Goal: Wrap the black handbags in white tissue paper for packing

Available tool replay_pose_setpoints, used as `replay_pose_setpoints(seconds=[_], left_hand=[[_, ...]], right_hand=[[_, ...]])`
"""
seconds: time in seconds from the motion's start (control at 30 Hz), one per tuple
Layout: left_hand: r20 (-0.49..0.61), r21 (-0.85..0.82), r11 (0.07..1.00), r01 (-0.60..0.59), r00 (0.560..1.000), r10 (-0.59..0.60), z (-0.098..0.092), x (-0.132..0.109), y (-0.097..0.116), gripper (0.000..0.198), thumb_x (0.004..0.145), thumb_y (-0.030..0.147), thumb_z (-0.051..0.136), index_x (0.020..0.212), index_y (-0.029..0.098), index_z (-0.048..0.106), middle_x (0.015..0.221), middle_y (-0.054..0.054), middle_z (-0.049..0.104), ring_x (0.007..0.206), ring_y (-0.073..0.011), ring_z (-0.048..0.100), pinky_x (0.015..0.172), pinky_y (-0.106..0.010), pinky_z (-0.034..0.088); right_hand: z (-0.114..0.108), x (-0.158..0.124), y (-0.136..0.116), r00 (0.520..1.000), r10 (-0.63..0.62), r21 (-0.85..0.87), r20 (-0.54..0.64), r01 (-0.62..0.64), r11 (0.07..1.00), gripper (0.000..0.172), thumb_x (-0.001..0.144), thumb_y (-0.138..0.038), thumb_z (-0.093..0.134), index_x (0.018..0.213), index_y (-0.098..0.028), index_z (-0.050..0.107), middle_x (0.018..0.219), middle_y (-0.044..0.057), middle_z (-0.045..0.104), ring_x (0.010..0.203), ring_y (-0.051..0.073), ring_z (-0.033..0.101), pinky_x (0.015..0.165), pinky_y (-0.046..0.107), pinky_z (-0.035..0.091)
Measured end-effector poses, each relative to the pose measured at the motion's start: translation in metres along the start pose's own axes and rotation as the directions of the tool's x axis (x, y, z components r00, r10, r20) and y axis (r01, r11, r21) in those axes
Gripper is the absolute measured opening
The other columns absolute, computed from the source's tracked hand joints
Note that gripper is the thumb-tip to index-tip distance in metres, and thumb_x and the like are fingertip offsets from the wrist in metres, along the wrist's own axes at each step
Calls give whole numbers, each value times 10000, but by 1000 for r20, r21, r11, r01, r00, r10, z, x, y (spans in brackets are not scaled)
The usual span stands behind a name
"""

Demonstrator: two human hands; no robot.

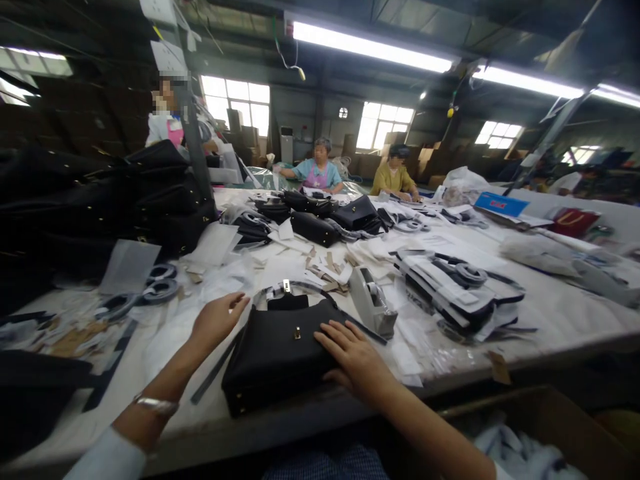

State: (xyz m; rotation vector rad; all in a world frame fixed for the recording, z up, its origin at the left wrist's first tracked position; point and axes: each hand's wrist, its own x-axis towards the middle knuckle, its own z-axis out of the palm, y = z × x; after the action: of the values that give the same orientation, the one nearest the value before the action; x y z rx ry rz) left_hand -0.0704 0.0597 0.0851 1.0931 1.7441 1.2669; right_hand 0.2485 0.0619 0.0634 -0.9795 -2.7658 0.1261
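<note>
A black handbag (280,347) with a gold clasp lies at the table's front edge, its flap turned back and its wrapped handle toward the far side. My right hand (357,357) rests on the bag's right part, fingers spread flat. Beside the bag's upper left corner is my left hand (220,320), its fingers loosely bent and apart, with nothing visible in them. Just beyond the bag's right side stands a grey tape dispenser (373,303).
Black bags are heaped at left (165,193) and mid-table (315,227). Wrapped straps (163,290) lie left; a stack of bag pieces with straps (460,293) lies right. Paper scraps (327,267) cover the middle. A cardboard box (545,427) stands lower right. Several co-workers are beyond.
</note>
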Motion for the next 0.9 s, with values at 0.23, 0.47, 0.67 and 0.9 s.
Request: replay_pose_setpoints(seconds=[0.23, 0.47, 0.67, 0.9], left_hand=[[508, 395, 573, -718, 690, 515, 28, -85, -14, 850, 661, 395, 856, 1426, 306, 497, 1500, -67, 472, 1390, -324, 424, 1190, -483, 230], [582, 563, 274, -780, 610, 538, 43, -79, -67, 774, 888, 49, 523, 1528, 388, 248, 1507, -14, 459, 1342, -263, 491, 1120, -445, 394], [597, 564, 143, -813, 521, 610, 42, -83, -104, 721, 887, 6, 393, 1514, 354, 317, 1505, -16, 468, 1399, -267, 413, 1103, -457, 413], [655, 599, 39, -800, 517, 551, 42, -98, -94, 711, 794, 120, 534, 1476, 292, 429, 1569, -39, 372, 1431, -344, 345, 1143, -534, 314]], right_hand=[[-16, 25, 2, 986, -159, 52, 52, 157, 986, 817, 829, -430, 719, 1515, -185, 349, 1548, 131, 400, 1431, 306, 353, 1201, 526, 214], [26, 20, 8, 981, -193, -4, 29, 193, 981, 561, 961, -214, 541, 1493, -300, 387, 1485, 42, 503, 1366, 291, 459, 1136, 544, 347], [71, 2, 13, 977, -205, 36, -54, 207, 978, 582, 924, -72, 433, 1479, -247, 427, 1500, 46, 476, 1417, 291, 387, 1141, 554, 356], [58, -10, 9, 982, -174, 172, 75, 159, 972, 724, 881, -335, 619, 1534, -285, 310, 1605, 62, 281, 1485, 314, 226, 1173, 596, 250]])
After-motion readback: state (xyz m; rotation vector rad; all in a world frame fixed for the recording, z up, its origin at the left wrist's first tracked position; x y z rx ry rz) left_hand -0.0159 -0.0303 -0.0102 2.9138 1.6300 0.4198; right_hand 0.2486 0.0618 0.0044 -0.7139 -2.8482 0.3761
